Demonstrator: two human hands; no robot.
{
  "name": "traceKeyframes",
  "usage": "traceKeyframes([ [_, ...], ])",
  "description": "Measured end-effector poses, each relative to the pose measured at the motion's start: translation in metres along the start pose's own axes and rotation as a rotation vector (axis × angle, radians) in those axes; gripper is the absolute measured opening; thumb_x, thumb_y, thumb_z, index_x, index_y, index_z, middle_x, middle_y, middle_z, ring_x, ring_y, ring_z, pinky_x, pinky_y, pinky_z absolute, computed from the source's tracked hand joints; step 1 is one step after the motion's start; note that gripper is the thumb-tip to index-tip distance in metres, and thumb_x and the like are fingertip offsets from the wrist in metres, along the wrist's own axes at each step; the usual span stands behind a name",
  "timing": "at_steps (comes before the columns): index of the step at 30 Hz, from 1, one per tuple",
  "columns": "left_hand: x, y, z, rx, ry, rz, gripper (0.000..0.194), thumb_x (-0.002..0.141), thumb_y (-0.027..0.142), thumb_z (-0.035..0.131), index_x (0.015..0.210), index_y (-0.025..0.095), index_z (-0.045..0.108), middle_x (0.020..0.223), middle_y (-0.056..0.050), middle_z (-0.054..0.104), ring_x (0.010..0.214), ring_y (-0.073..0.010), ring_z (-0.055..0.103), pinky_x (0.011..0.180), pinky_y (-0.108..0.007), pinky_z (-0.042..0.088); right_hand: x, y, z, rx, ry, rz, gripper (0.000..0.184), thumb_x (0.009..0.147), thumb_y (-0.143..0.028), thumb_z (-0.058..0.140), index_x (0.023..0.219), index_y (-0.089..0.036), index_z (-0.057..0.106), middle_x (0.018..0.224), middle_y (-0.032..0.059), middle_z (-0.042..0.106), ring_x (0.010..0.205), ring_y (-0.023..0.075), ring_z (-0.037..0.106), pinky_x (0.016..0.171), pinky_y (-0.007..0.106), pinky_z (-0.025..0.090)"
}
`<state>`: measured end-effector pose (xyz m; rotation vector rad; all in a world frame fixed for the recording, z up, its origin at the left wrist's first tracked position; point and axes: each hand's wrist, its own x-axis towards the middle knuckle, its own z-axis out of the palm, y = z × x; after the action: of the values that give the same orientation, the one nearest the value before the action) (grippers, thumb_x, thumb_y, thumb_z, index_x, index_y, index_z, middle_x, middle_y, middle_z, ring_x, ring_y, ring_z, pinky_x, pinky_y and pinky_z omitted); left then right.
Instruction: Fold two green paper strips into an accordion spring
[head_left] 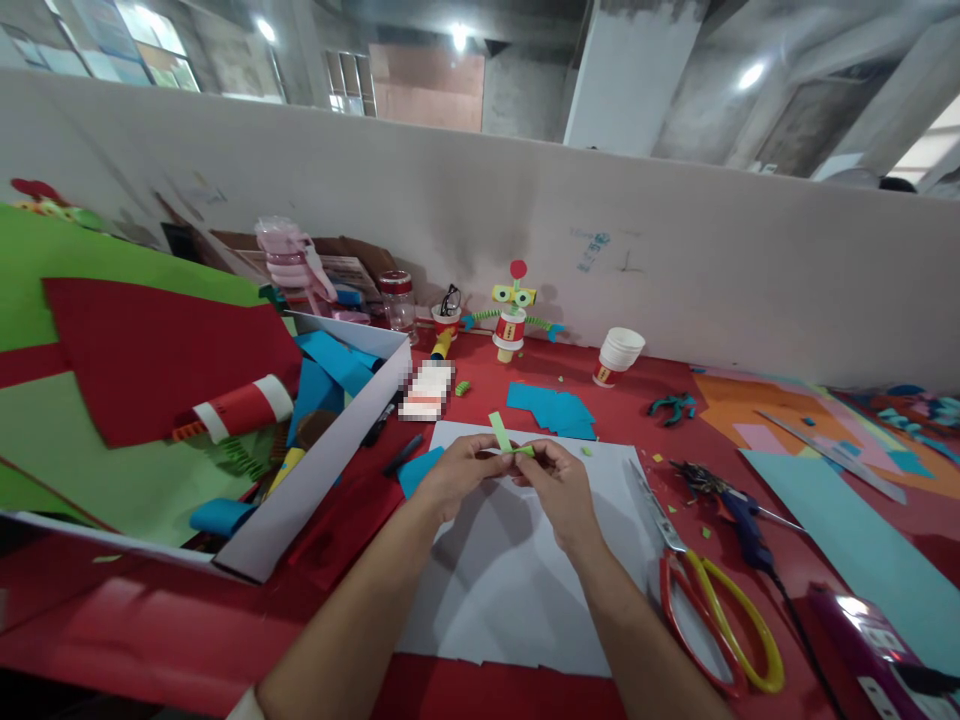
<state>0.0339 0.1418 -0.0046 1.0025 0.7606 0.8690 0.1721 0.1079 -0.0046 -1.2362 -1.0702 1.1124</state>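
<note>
Both of my hands meet above a white sheet of paper (517,590) on the red table. My left hand (457,472) and my right hand (559,480) pinch thin green paper strips (501,432) between their fingertips. One strip sticks up and back from my left fingers, another runs sideways towards my right fingers. The strips look folded across each other where the fingers meet.
Red and yellow scissors (705,590) lie right of the sheet, a blue glue gun (739,515) beyond them. Blue paper pieces (551,408), a paper-cup figure (511,325) and a tipped paper cup (619,355) sit farther back. A white box (322,470) of coloured paper stands at the left.
</note>
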Motion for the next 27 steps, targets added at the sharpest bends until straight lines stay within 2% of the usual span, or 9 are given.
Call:
traceKeyframes([
  [3, 0.0004, -0.0015, 0.0019, -0.012, 0.043, -0.015, 0.03, 0.06, 0.029, 0.078, 0.087, 0.016, 0.073, 0.073, -0.006, 0.069, 0.07, -0.0164, 0.061, 0.073, -0.028, 0.043, -0.0001, 0.0002, -0.0007, -0.074, 0.001, 0.002, 0.022, 0.075, -0.042, 0.063, 0.073, -0.02, 0.065, 0.064, 0.0003, 0.064, 0.061, 0.0169, 0.062, 0.056, 0.028, 0.051],
  [7, 0.0018, -0.0039, 0.0042, -0.054, 0.075, -0.003, 0.025, 0.057, 0.026, 0.08, 0.078, 0.015, 0.073, 0.072, -0.005, 0.068, 0.067, -0.0142, 0.059, 0.069, -0.026, 0.044, 0.0004, 0.0008, -0.0021, -0.255, 0.116, -0.16, 0.023, 0.076, -0.043, 0.062, 0.073, -0.022, 0.07, 0.077, 0.0028, 0.063, 0.061, 0.0143, 0.058, 0.052, 0.025, 0.047],
  [10, 0.0034, -0.0057, 0.0028, -0.114, 0.114, -0.086, 0.019, 0.059, 0.023, 0.08, 0.072, 0.014, 0.072, 0.067, -0.006, 0.067, 0.062, -0.0129, 0.059, 0.064, -0.025, 0.044, 0.0007, 0.0, -0.0027, -0.227, 0.179, -0.199, 0.026, 0.078, -0.044, 0.06, 0.069, -0.021, 0.068, 0.079, 0.003, 0.06, 0.06, 0.0126, 0.054, 0.053, 0.024, 0.045],
  [13, 0.0053, -0.0057, 0.0007, -0.207, 0.177, -0.163, 0.012, 0.061, 0.017, 0.078, 0.069, 0.012, 0.07, 0.065, -0.007, 0.066, 0.059, -0.0128, 0.059, 0.061, -0.025, 0.045, 0.0004, -0.0007, -0.0024, -0.11, 0.136, -0.145, 0.025, 0.083, -0.042, 0.053, 0.08, -0.021, 0.066, 0.074, 0.0015, 0.059, 0.058, 0.0122, 0.052, 0.053, 0.024, 0.044],
  [16, 0.0059, -0.0031, 0.0009, -0.302, 0.212, -0.193, 0.006, 0.063, 0.012, 0.074, 0.067, 0.013, 0.069, 0.063, -0.005, 0.065, 0.056, -0.0115, 0.058, 0.06, -0.025, 0.046, -0.0009, -0.0006, 0.0, -0.141, 0.005, -0.189, 0.021, 0.073, -0.029, 0.064, 0.093, -0.023, 0.064, 0.089, 0.0021, 0.06, 0.068, 0.013, 0.056, 0.058, 0.024, 0.046],
  [19, 0.0046, -0.0009, 0.0034, -0.349, 0.195, -0.217, 0.008, 0.062, 0.011, 0.074, 0.068, 0.014, 0.069, 0.063, -0.004, 0.064, 0.055, -0.0102, 0.057, 0.057, -0.022, 0.045, -0.0029, -0.0008, 0.0042, -0.27, -0.047, -0.274, 0.024, 0.066, -0.018, 0.066, 0.09, -0.024, 0.064, 0.095, 0.0017, 0.058, 0.068, 0.013, 0.057, 0.059, 0.025, 0.047],
  [24, 0.0016, -0.0037, 0.0074, -0.371, 0.12, -0.18, 0.013, 0.059, 0.015, 0.077, 0.068, 0.014, 0.068, 0.06, -0.001, 0.061, 0.052, -0.007, 0.052, 0.055, -0.02, 0.043, -0.0052, -0.0024, 0.0051, -0.386, 0.035, -0.394, 0.016, 0.069, -0.014, 0.058, 0.077, -0.025, 0.066, 0.085, 0.0019, 0.056, 0.072, 0.016, 0.055, 0.063, 0.027, 0.046],
  [27, 0.0005, -0.0047, 0.0076, -0.377, 0.105, -0.184, 0.014, 0.058, 0.016, 0.079, 0.065, 0.014, 0.067, 0.058, 0.0, 0.06, 0.053, -0.0077, 0.053, 0.06, -0.022, 0.045, -0.0041, -0.0023, 0.0008, -0.413, 0.055, -0.443, 0.016, 0.07, -0.012, 0.056, 0.074, -0.024, 0.067, 0.086, 0.0029, 0.057, 0.076, 0.0173, 0.055, 0.066, 0.028, 0.046],
])
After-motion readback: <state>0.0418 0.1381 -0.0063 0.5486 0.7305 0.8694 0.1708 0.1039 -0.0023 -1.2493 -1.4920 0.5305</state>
